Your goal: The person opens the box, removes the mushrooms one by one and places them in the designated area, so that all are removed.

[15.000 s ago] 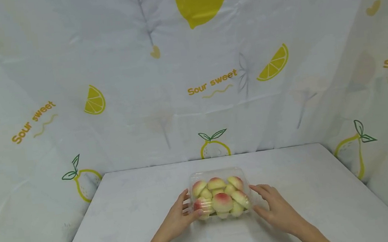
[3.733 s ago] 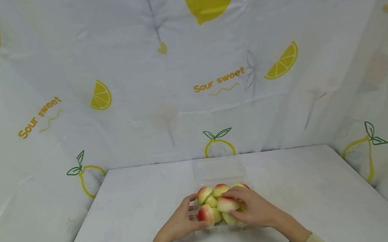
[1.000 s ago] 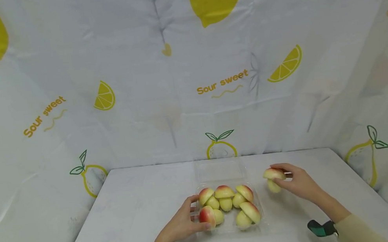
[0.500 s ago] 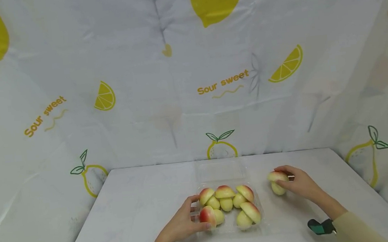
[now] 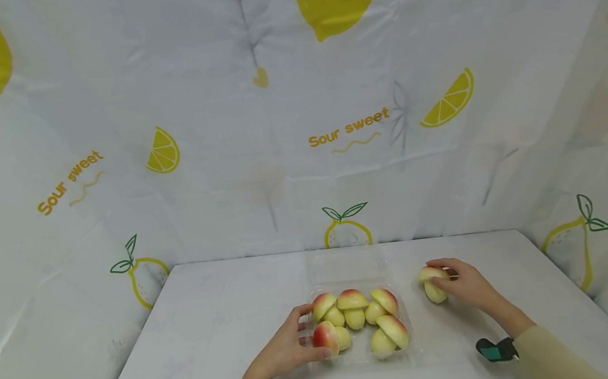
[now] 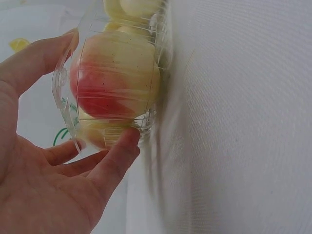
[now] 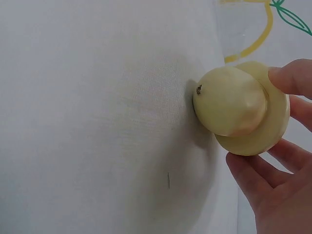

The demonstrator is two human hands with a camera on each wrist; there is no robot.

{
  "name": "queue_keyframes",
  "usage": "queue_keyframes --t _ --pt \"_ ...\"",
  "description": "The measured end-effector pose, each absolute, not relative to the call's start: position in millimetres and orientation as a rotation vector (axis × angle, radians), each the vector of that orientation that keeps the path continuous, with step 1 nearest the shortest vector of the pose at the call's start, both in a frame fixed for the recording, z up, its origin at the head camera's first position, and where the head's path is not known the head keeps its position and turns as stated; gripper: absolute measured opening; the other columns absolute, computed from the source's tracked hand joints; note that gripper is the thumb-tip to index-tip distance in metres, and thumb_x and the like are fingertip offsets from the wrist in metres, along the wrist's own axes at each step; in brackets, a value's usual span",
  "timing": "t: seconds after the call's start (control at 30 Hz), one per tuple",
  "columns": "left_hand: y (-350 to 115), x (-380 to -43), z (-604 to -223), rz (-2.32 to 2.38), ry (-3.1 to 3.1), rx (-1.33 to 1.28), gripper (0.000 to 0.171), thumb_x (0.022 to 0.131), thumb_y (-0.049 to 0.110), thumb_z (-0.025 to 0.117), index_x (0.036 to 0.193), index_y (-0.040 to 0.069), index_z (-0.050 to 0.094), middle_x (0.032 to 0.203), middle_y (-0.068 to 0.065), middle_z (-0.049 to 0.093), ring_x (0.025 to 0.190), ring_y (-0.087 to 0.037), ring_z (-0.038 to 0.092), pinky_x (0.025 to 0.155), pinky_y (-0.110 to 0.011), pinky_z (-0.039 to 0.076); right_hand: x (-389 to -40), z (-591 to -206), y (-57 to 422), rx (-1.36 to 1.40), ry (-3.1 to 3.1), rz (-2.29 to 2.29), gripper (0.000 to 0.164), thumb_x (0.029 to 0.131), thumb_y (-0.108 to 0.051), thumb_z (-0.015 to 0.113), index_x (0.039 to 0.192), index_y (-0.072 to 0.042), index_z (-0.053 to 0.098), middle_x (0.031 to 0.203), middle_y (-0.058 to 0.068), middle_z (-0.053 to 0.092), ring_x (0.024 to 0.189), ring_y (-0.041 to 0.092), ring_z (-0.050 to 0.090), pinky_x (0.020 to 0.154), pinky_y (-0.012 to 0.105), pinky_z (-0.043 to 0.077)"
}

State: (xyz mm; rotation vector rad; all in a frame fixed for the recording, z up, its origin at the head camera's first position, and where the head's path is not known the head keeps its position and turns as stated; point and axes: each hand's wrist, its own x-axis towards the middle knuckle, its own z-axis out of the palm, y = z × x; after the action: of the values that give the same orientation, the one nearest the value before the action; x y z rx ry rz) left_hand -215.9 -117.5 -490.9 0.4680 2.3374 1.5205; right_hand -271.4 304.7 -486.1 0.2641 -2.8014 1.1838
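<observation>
A clear plastic box (image 5: 362, 356) stands on the white table with its lid (image 5: 345, 266) folded back. Inside lie several artificial-looking mushrooms (image 5: 352, 300) with red-and-yellow caps and pale stems; the front middle spot between two of them is bare. My left hand (image 5: 289, 346) grips the box's left side, and through that wall a red-blushed cap (image 6: 114, 75) shows in the left wrist view. Right of the box, my right hand (image 5: 471, 286) holds one mushroom (image 7: 231, 102) by its cap, stem end down, at or close to the tabletop; contact is hard to tell.
The white tabletop (image 5: 227, 308) reaches back to a hanging cloth (image 5: 251, 219) printed with lemons, which also closes in both sides. A dark strap with a green patch (image 5: 493, 350) sits at the right wrist.
Earlier the lid was down over all the mushrooms; now it is folded back. My right hand has taken the front middle mushroom out to the right and lowered it. My left hand has stayed.
</observation>
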Motion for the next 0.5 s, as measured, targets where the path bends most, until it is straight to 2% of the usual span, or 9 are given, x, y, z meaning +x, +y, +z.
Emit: queue_keyframes --t 0.5 --pt "-118.4 -215.2 -490.1 1.499 2.369 0.485 0.089 0.081 0.030 0.087 0.151 0.010 0.037 0.156 -0.014 0.038 0.126 -0.041 0.054 0.099 -0.054 0.051 -269.8 -481.2 307.0 0.365 -2.738 1.116 0.048 0.097 -0.020 0.071 0.133 0.009 0.058 0.132 0.033 0.057 0.121 0.051 0.054 0.098 0.061 0.049"
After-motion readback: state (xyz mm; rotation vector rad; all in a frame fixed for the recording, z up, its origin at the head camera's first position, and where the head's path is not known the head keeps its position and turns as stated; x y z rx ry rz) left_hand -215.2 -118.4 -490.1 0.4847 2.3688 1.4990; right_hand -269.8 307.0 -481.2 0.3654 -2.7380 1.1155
